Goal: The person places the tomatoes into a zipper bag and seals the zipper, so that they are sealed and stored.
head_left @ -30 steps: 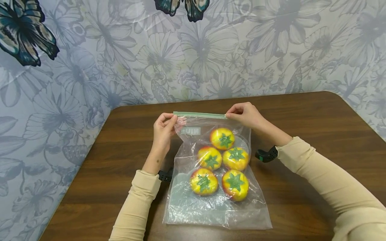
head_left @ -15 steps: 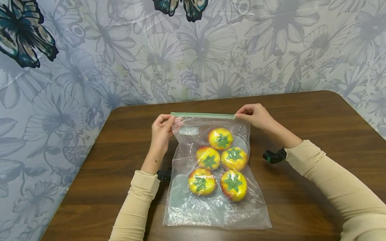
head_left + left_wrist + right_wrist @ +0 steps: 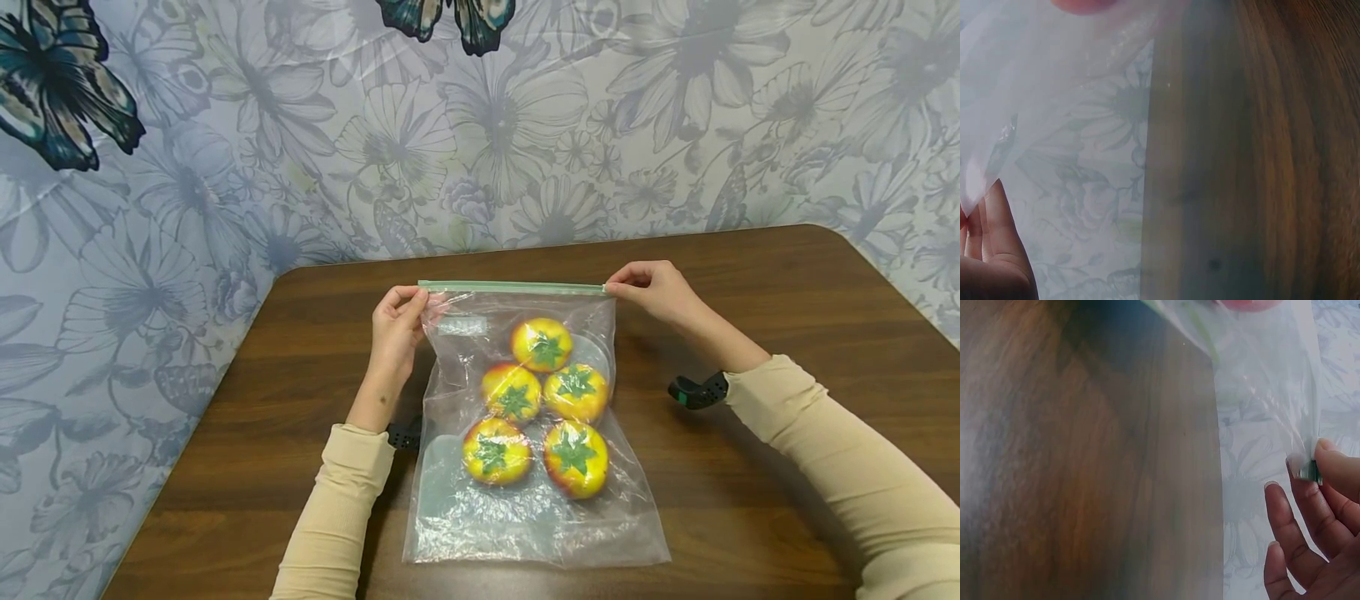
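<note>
A clear zip bag (image 3: 622,517) lies on the table, its green zip strip (image 3: 517,288) stretched straight along the far end. Inside are several round yellow-and-red fruits (image 3: 575,460) with green star-shaped tops, persimmon-like in look. My left hand (image 3: 393,333) pinches the strip's left end between thumb and fingers. At the right end, my right hand (image 3: 663,293) pinches the strip's tip. In the right wrist view, thumb and index finger of the right hand (image 3: 1319,519) hold the green end piece (image 3: 1309,470), the other fingers spread loosely. The left wrist view catches only part of the left hand (image 3: 997,250).
The brown wooden table (image 3: 750,467) extends on both sides of the bag. Behind it hangs a pale floral wall covering (image 3: 510,150) with dark butterflies. Black wrist straps (image 3: 697,390) sit below both hands.
My right hand has slid rightward along the green strip to its right end. My left hand keeps its pinch and has drifted slightly left, with the bag and fruits.
</note>
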A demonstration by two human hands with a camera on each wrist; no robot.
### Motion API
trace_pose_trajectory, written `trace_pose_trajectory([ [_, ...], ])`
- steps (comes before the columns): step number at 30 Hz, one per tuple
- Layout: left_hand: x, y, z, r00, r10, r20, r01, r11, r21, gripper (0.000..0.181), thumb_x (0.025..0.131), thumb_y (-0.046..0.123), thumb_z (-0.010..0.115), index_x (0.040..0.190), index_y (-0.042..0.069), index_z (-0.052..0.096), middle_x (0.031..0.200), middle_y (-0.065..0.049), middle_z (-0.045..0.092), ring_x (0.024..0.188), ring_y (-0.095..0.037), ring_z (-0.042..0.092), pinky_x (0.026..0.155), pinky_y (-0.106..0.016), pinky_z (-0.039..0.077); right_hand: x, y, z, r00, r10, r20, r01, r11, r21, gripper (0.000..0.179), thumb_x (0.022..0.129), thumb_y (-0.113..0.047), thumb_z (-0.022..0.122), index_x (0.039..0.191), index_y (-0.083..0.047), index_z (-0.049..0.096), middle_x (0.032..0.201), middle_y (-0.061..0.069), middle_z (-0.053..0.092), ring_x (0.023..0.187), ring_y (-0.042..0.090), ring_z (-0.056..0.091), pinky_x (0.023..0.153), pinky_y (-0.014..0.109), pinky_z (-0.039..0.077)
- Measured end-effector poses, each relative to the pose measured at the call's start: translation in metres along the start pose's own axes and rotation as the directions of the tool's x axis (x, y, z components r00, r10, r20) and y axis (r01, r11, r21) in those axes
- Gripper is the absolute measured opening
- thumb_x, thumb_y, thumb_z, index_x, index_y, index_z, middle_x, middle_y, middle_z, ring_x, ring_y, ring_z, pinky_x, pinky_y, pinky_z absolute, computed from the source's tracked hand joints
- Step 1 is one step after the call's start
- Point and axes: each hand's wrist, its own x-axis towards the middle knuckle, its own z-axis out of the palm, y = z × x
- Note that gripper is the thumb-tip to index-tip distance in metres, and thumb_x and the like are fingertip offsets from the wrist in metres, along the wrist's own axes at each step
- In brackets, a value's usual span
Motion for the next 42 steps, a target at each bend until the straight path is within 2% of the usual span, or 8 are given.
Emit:
trace_pose_trajectory([
  [4,0.001,0.0,-0.002,1.0,-0.012,-0.003,0.012,1.0,0.003,0.004,0.092,0.003,0.059,0.09,0.005,0.056,0.081,-0.006,0.07,0.068,-0.014,0.067,0.059,-0.024,0.053,0.0,0.002,-0.001,1.0,0.009,-0.003,-0.009,1.0,0.003,0.028,0.089,-0.022,0.067,0.098,0.005,0.068,0.09,0.019,0.065,0.08,0.029,0.056,0.065,0.024,0.043],
  [8,0.001,-0.001,-0.004,0.999,-0.035,-0.033,0.036,0.999,0.024,0.004,0.092,0.004,0.059,0.093,0.001,0.056,0.081,-0.006,0.07,0.067,-0.014,0.066,0.059,-0.023,0.053,0.003,0.003,0.002,0.999,0.025,-0.022,-0.025,1.0,0.015,0.028,0.089,-0.022,0.066,0.099,0.005,0.068,0.089,0.017,0.064,0.08,0.031,0.056,0.065,0.026,0.045],
  [17,0.006,-0.004,-0.01,0.988,-0.128,-0.09,0.142,0.975,0.171,0.007,0.092,0.004,0.059,0.097,0.002,0.055,0.072,0.001,0.065,0.063,-0.009,0.06,0.06,-0.021,0.049,0.015,0.01,0.009,0.996,0.083,-0.031,-0.081,0.994,0.077,0.029,0.092,-0.018,0.062,0.101,0.009,0.065,0.077,0.017,0.061,0.066,0.026,0.057,0.055,0.027,0.046],
  [22,0.008,-0.003,-0.013,0.977,-0.195,-0.089,0.212,0.939,0.272,0.022,0.092,0.001,0.057,0.114,-0.001,0.055,0.081,0.0,0.065,0.069,-0.008,0.06,0.066,-0.021,0.05,0.022,0.015,0.013,0.992,0.125,-0.023,-0.122,0.986,0.114,0.029,0.092,-0.016,0.062,0.103,0.011,0.063,0.071,0.009,0.061,0.062,0.019,0.059,0.054,0.025,0.048],
  [29,0.012,-0.008,-0.023,0.957,-0.281,-0.067,0.284,0.866,0.412,0.039,0.092,-0.002,0.055,0.131,-0.002,0.05,0.119,-0.017,0.057,0.086,-0.011,0.06,0.085,-0.031,0.049,0.029,0.024,0.022,0.98,0.197,-0.003,-0.192,0.96,0.201,0.027,0.092,-0.009,0.061,0.105,0.015,0.06,0.07,0.002,0.059,0.059,0.01,0.057,0.059,0.023,0.053],
  [36,0.014,-0.012,-0.032,0.948,-0.317,0.036,0.245,0.794,0.557,0.045,0.093,0.002,0.056,0.136,-0.004,0.044,0.124,-0.025,0.053,0.103,-0.028,0.057,0.092,-0.04,0.044,0.035,0.032,0.029,0.976,0.219,0.008,-0.215,0.954,0.208,0.025,0.092,-0.007,0.06,0.105,0.015,0.06,0.07,0.002,0.06,0.058,0.009,0.056,0.057,0.021,0.052],
  [39,0.015,-0.01,-0.036,0.939,-0.336,0.072,0.224,0.757,0.614,0.046,0.093,0.007,0.058,0.136,-0.002,0.043,0.119,-0.025,0.056,0.099,-0.03,0.061,0.09,-0.042,0.046,0.036,0.034,0.031,0.974,0.227,0.006,-0.224,0.953,0.203,0.025,0.092,-0.008,0.06,0.105,0.014,0.06,0.07,0.001,0.06,0.058,0.008,0.056,0.057,0.02,0.052],
  [42,0.016,-0.009,-0.039,0.938,-0.336,0.089,0.206,0.744,0.635,0.045,0.092,0.009,0.061,0.133,-0.002,0.046,0.108,-0.022,0.062,0.088,-0.026,0.065,0.087,-0.042,0.048,0.038,0.035,0.033,0.973,0.229,-0.005,-0.224,0.955,0.196,0.024,0.092,-0.008,0.06,0.104,0.013,0.061,0.07,0.002,0.06,0.057,0.008,0.055,0.056,0.02,0.051],
])
